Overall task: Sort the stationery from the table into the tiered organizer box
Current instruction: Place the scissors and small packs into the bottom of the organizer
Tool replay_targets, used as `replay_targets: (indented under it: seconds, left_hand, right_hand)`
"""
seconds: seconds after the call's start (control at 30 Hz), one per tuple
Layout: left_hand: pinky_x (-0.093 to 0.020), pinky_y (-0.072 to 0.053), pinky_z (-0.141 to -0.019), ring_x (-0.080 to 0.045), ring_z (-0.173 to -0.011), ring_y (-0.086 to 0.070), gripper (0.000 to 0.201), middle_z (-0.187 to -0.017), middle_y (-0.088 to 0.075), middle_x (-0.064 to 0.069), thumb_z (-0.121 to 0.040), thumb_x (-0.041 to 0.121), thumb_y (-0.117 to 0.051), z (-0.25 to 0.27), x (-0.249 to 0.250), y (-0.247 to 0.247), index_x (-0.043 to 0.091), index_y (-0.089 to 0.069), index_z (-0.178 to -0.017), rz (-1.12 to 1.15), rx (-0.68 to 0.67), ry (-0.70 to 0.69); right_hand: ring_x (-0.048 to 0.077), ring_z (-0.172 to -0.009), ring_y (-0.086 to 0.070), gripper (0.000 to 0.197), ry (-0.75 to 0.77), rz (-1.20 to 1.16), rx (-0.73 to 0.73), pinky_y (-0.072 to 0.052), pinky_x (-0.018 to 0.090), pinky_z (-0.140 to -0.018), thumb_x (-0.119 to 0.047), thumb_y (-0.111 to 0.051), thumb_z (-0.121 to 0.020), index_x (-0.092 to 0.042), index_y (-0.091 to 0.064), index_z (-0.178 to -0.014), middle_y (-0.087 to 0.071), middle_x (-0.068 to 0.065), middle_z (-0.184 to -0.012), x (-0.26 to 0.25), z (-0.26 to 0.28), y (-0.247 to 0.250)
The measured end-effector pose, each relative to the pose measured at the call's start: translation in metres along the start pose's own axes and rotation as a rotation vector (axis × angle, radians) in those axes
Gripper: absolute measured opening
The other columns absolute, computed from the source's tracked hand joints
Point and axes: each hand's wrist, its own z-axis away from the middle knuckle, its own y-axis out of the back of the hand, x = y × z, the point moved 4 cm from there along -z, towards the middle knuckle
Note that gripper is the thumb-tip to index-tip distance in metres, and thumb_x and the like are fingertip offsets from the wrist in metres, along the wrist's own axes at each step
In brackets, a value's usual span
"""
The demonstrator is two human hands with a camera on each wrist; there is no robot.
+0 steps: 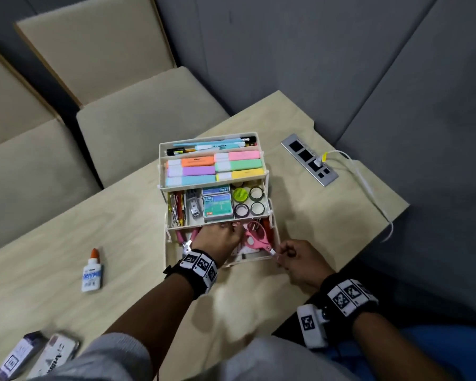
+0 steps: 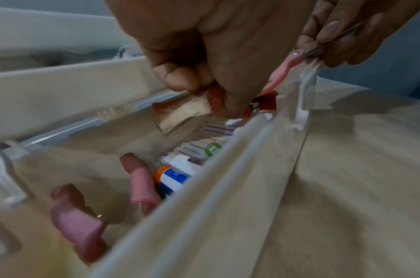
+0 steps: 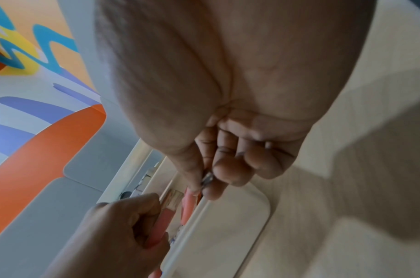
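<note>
The cream tiered organizer box point(image 1: 162, 171) stands open on the table, its tiers stepped back. Pink-handled scissors point(image 1: 256, 238) lie tilted over the right of the bottom tier. My right hand point(image 1: 279, 254) pinches their metal blade tips point(image 3: 207, 177) at the box's front right corner. My left hand point(image 1: 227, 232) reaches into the bottom tier and grips a small pink-covered pad point(image 2: 185, 112) between thumb and fingers. Pink-handled pliers point(image 2: 139, 180) and an orange-capped glue stick point(image 2: 170, 178) lie in that tier below it. A white glue bottle point(image 1: 92, 270) lies on the table to the left.
Two small boxes point(image 1: 36, 353) lie at the table's near left edge. A metal socket panel point(image 1: 309, 160) with a white cable plugged in sits at the far right. Upper tiers hold pens, pastel highlighters point(image 1: 215, 167), staple boxes and tape rolls. Beige seats stand behind the table.
</note>
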Motion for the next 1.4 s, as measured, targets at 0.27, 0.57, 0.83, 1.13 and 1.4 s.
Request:
replay_targets:
  seconds: [0.27,0.57,0.83,1.13,1.4]
  left_hand:
    - [-0.037,-0.053,-0.071,-0.031,-0.094,-0.069,0.03,-0.105,-0.069,-0.006,-0.094,0.016,-0.052,-0.006,0.0,0.0,0.014,-0.056,-0.124,0.011,-0.174,0.102]
    - [-0.058,-0.046,-0.091,-0.031,-0.109,-0.058,0.036,-0.118,-0.056,-0.006,-0.092,0.037,-0.055,0.0,-0.001,-0.022,0.014,-0.059,-0.119,0.138,-0.165,0.14]
    - [-0.058,-0.033,-0.104,-0.037,-0.131,-0.034,0.043,-0.14,-0.038,-0.01,-0.092,0.038,-0.047,0.006,0.001,-0.039,0.017,-0.057,-0.129,0.114,-0.163,0.14]
    - [-0.038,-0.052,-0.071,-0.033,-0.09,-0.062,0.03,-0.094,-0.066,-0.006,-0.078,0.029,-0.042,0.091,-0.02,-0.027,0.021,-0.068,-0.09,0.418,0.152,0.343]
    - [-0.031,-0.051,-0.071,-0.024,-0.076,-0.067,0.03,-0.08,-0.07,-0.001,-0.077,0.029,-0.049,0.254,-0.091,-0.11,0.02,-0.074,-0.092,0.735,0.182,0.837]
  right_hand:
    - [-0.002,-0.045,-0.05,0.02,-0.02,-0.039,-0.038,-0.037,0.013,-0.043,-0.005,-0.067,-0.09,-0.017,-0.064,-0.075,-0.066,-0.001,-0.063,-0.002,0.003,0.003]
    - [-0.002,-0.043,-0.047,0.017,0.02,0.023,0.013,-0.032,0.009,-0.045,-0.016,-0.07,-0.088,-0.011,-0.068,-0.072,-0.063,-0.009,-0.055,-0.015,0.008,0.002]
    - [0.015,-0.049,-0.055,0.017,0.014,-0.15,0.082,-0.045,0.026,-0.053,-0.013,-0.079,-0.082,-0.011,-0.063,-0.075,-0.073,0.01,-0.069,-0.039,-0.007,-0.022]
    - [0.017,-0.054,-0.061,0.014,-0.024,-0.244,-0.076,-0.05,0.025,-0.05,0.006,-0.07,-0.085,-0.005,-0.065,-0.079,-0.068,0.012,-0.067,-0.06,-0.008,-0.08]
    - [0.019,-0.061,-0.069,0.013,-0.022,-0.166,-0.13,-0.056,0.028,-0.057,0.01,-0.066,-0.086,-0.002,-0.065,-0.084,-0.073,0.016,-0.078,-0.096,-0.021,-0.169]
